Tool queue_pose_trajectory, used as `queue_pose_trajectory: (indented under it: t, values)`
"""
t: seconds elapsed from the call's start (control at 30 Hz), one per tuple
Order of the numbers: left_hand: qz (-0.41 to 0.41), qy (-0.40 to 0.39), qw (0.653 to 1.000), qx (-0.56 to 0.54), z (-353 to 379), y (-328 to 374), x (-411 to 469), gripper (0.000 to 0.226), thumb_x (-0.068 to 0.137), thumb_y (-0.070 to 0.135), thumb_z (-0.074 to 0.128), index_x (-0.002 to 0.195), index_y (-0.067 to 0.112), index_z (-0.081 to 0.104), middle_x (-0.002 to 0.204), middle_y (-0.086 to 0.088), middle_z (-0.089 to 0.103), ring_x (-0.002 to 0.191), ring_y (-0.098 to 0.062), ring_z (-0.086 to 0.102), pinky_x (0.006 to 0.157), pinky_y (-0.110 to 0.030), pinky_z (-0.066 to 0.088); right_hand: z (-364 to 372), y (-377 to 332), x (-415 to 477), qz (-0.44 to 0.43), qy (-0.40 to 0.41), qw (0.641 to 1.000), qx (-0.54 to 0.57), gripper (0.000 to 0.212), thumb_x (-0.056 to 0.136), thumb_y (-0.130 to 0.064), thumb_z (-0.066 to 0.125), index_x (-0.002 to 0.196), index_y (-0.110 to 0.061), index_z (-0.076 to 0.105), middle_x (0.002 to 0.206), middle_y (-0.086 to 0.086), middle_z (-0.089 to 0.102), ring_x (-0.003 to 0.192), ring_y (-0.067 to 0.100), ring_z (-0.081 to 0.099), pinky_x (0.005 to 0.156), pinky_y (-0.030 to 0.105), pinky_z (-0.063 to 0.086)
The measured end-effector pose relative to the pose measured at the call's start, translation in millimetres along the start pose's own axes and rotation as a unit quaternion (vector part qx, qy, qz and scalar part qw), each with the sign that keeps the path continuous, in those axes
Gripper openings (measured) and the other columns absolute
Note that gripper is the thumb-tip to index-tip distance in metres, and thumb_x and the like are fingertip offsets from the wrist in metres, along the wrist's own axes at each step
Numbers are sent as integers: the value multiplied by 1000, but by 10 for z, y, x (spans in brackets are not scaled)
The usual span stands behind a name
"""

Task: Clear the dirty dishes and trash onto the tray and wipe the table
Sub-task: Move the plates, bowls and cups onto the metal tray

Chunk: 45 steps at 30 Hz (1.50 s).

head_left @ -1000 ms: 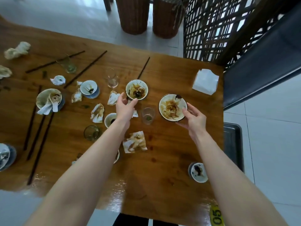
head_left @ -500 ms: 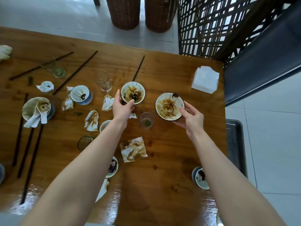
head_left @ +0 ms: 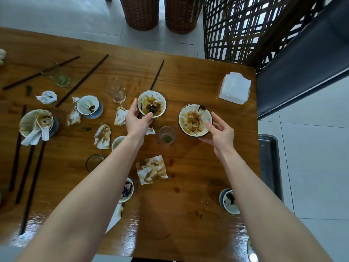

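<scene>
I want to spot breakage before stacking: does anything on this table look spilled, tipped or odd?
Nothing looks broken or tipped. Brown sauce drips spot the table near its front, stained napkins lie crumpled among the dishes, and chopsticks lie scattered at odd angles.

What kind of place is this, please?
Probably a restaurant dining area after a meal: the wooden table holds several dirty bowls, scattered chopsticks and used napkins, and a clearing tray waits beside it.

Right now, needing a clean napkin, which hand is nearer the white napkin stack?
Right. The right hand is a short way left of the napkin stack; the left hand lies much farther left.
</scene>
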<state>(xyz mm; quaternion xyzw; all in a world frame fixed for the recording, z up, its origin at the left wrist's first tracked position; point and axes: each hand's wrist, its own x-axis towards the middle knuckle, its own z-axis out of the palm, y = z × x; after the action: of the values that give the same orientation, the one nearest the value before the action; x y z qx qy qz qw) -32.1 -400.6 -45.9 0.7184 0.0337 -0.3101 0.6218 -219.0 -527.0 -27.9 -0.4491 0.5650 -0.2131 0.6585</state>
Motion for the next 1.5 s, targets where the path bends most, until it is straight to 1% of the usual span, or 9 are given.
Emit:
queue_pose_trajectory:
  t: [0.17, 0.4, 0.57, 0.67, 0.8, 1.03, 1.23, 1.33, 1.5]
  values:
    - [8, -8, 1000, -12, 32, 76, -103, 77, 84, -7, 67, 148, 22, 36, 141, -8, 46, 117, -15, 49, 82, -29, 58, -110, -58, -33, -8, 4, 1000, 22, 40, 89, -7, 64, 127, -20, 61, 121, 9, 63, 110, 27, 61, 64, 44, 61]
    - [41, -12, 999, -9, 205, 309, -304, 79, 81, -7, 70, 147, 21, 38, 137, -8, 50, 122, -21, 51, 80, -30, 58, -380, -201, -51, -40, 13, 998, 50, 38, 89, -10, 66, 125, -22, 62, 119, 5, 64, 106, 24, 61, 57, 35, 59]
    - [61, -27, 998, -15, 564, 375, -622, 79, 79, -9, 70, 145, 21, 41, 124, -2, 53, 101, -16, 58, 77, -30, 59, -795, -312, -63, -61, 19, 996, 61, 38, 89, -12, 66, 126, -21, 62, 118, 2, 64, 106, 24, 62, 59, 37, 60]
    - [66, -27, 997, -17, 803, 337, -809, 78, 79, -9, 71, 145, 22, 42, 124, -1, 52, 103, -16, 58, 76, -27, 59, -1065, -344, -56, -60, 22, 996, 58, 39, 89, -13, 66, 127, -20, 61, 118, 3, 64, 107, 24, 62, 63, 41, 61]
    - [61, -35, 997, -26, 1295, 149, -1184, 78, 79, -9, 71, 144, 22, 42, 132, -6, 51, 113, -21, 56, 78, -32, 59, -1655, -389, -11, -60, 25, 997, 40, 37, 89, -16, 66, 126, -21, 61, 122, 4, 64, 109, 25, 62, 69, 46, 61]
    - [39, -5, 998, -47, 2102, -330, -1863, 77, 77, -7, 73, 142, 25, 46, 113, 7, 51, 107, -18, 56, 76, -30, 60, -2751, -420, 103, -36, -3, 997, 72, 40, 89, -9, 64, 129, -12, 58, 107, 7, 68, 101, 31, 66, 61, 42, 61]
    - [13, -21, 999, -48, 2514, -770, -2394, 75, 78, -7, 73, 140, 26, 48, 120, 4, 49, 111, -19, 54, 78, -34, 59, -3408, -231, 50, -20, 4, 997, 75, 35, 89, -5, 64, 123, -13, 62, 108, 10, 67, 85, 18, 67, 53, 33, 59]
    - [1, -35, 998, -43, 2659, -1003, -2591, 75, 78, -8, 72, 141, 25, 47, 116, 8, 52, 108, -17, 56, 76, -31, 60, -3658, -32, -12, -9, 19, 997, 80, 31, 89, -2, 63, 116, -18, 64, 113, 13, 65, 91, 23, 67, 52, 32, 58]
    - [-7, -54, 998, -33, 2808, -1291, -2837, 76, 79, -10, 70, 143, 22, 44, 121, 3, 54, 110, -18, 57, 72, -26, 59, -3984, 226, -129, 14, 56, 995, 78, 41, 90, -2, 62, 129, -13, 58, 120, 18, 63, 105, 33, 64, 60, 39, 60]
